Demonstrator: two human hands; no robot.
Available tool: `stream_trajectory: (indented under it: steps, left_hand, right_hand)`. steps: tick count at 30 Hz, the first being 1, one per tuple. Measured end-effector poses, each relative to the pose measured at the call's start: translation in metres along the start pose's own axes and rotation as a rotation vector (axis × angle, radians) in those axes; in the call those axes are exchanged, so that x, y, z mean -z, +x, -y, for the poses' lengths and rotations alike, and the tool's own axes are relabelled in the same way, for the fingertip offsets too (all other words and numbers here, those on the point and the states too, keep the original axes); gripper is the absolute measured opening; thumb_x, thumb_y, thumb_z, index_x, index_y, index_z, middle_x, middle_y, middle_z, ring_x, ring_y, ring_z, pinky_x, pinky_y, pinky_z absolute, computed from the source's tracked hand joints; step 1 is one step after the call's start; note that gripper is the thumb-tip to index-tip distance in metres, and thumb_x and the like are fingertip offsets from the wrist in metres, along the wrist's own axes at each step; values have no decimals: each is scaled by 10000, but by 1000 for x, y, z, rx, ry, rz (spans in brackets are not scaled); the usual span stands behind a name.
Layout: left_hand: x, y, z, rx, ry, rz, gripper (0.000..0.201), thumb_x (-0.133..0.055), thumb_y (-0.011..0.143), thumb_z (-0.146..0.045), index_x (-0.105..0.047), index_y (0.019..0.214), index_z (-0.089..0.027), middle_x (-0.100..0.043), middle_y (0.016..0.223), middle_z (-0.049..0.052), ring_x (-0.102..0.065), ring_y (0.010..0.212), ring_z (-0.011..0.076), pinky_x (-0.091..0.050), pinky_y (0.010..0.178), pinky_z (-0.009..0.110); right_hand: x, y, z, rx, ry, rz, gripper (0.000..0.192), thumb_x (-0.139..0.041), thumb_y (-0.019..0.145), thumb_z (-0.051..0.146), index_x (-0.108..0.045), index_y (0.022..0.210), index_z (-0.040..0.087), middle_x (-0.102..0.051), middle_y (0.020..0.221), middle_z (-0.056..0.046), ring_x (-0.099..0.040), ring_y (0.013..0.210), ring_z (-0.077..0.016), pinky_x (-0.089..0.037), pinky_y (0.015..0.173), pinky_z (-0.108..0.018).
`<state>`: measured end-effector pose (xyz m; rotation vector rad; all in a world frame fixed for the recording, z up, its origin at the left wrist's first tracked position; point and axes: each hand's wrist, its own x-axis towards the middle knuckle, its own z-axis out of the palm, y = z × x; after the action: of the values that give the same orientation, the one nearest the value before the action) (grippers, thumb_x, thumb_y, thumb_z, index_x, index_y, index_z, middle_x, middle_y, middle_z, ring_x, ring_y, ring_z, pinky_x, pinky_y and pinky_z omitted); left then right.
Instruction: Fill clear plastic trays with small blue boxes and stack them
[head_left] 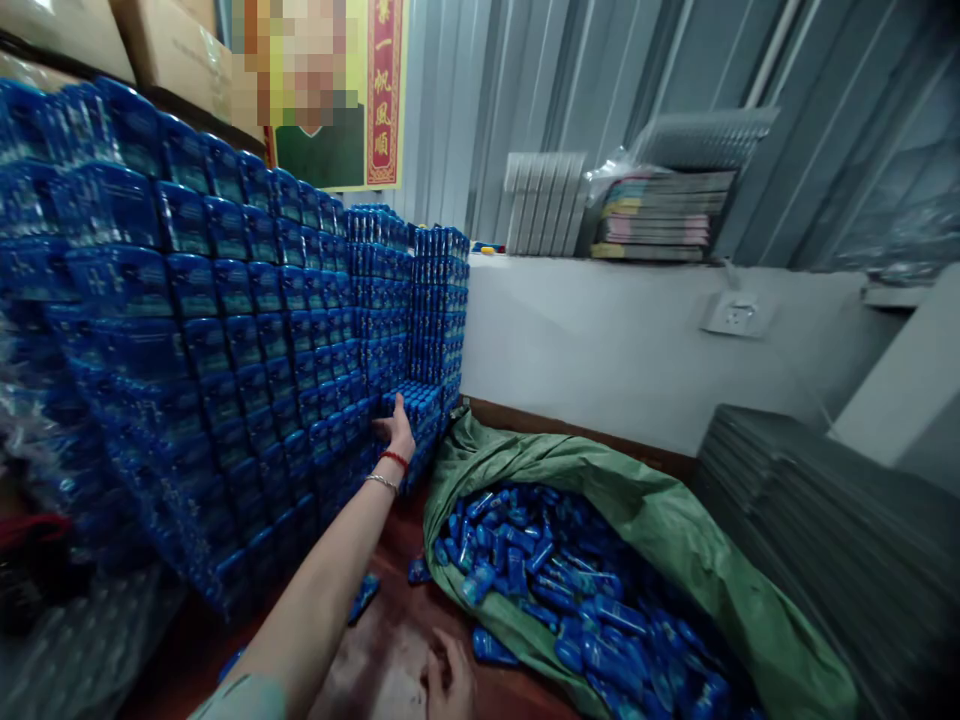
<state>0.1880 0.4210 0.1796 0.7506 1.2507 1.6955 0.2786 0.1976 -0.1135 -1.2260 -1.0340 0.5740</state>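
My left hand reaches out to a low stack of small glossy blue packs, its thumb raised and apart from the fingers. The fingers rest at the stack's near side, partly hidden. Close by on the left rises a tall wall of the same blue packs. My right hand is low over the reddish surface, fingers loosely bent and apart, nothing visible in them. A loose blue pack lies just right of it. Many more loose packs fill an open green woven sack.
Dark flat sheets are piled at the right. Behind stands a white low wall with a socket; its ledge carries stacked booklets. Cardboard boxes sit above the blue wall. Bubble wrap lies lower left.
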Motion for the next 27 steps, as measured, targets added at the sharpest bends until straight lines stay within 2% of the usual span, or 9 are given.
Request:
stream_trajectory:
  steps: [2, 4, 7, 9, 13, 16, 19, 24, 27]
  left_hand:
    - [-6, -2, 13, -95, 130, -107, 704, -447, 874, -455, -188, 1437, -120, -156, 1514, 209, -76, 1417, 326, -202, 1101, 536]
    - [-11, -5, 29, -354, 374, -64, 645, -464, 874, -395, -238, 1436, -174, -149, 1533, 150, -17, 1425, 296, -110, 1129, 521]
    - [-14, 2, 50, -970, 1054, 291, 579, -488, 840, -241, -354, 1402, -192, -222, 1521, 121, -59, 1424, 294, -18, 1126, 544]
    - [-9, 16, 57, -1190, 1390, 502, 603, -514, 785, -170, -401, 1376, -135, -286, 1489, 159, -98, 1416, 316, -10, 1122, 558]
    - [7, 51, 59, -1255, 1517, 656, 550, -513, 762, -161, -487, 1302, -57, -399, 1414, 203, -116, 1409, 336, -64, 1130, 540]
    - [12, 54, 62, -1349, 1506, 640, 496, -480, 819, -206, -494, 1298, -79, -378, 1428, 200, -139, 1402, 353, -78, 1113, 574]
    - [9, 19, 76, -1381, 1415, 580, 439, -427, 884, -239, -489, 1302, -124, -376, 1428, 193, -227, 1373, 353, -105, 1085, 610]
    - [5, -63, 131, -1337, 1303, 864, 366, -379, 926, -281, -526, 1253, -202, -549, 1259, 134, -493, 1182, 239, -356, 1015, 425]
    - [2, -78, 158, -1161, 1219, 623, 590, -450, 891, -395, -311, 1409, -148, -352, 1431, 196, -338, 1317, 315, -320, 1036, 480]
  right_hand:
    - [-2, -2, -13, 9, -27, 35, 427, -547, 763, 580, -709, 897, 208, -721, 820, -78, -616, 501, -165, -529, 532, -264]
    - [0, 4, -12, -16, -37, 88, 432, -528, 781, 571, -704, 913, 200, -718, 814, -76, -591, 444, -152, -526, 511, -267]
    - [9, 11, 4, -48, -52, 176, 384, -508, 815, 520, -697, 915, 200, -706, 802, -66, -599, 471, -151, -520, 515, -260]
    - [16, 10, 18, -62, -69, 229, 326, -503, 832, 461, -697, 904, 208, -696, 804, -57, -619, 538, -158, -520, 558, -257]
    - [23, 9, 39, -136, -61, 298, 259, -481, 851, 340, -692, 928, 211, -684, 826, -48, -627, 599, -155, -508, 600, -249]
    - [25, 12, 45, -131, -76, 292, 240, -474, 842, 269, -693, 923, 212, -681, 833, -41, -623, 612, -149, -504, 639, -252]
    - [23, 13, 45, -109, -110, 295, 239, -468, 836, 226, -693, 913, 218, -670, 774, -22, -620, 620, -148, -497, 654, -252]
    - [24, 7, 48, -9, -160, 159, 266, -439, 854, 218, -693, 935, 225, -679, 797, -30, -637, 736, -166, -510, 677, -259]
    - [41, 20, 60, 129, -273, -46, 310, -393, 891, 225, -660, 1048, 210, -677, 976, -78, -628, 903, -185, -506, 802, -308]
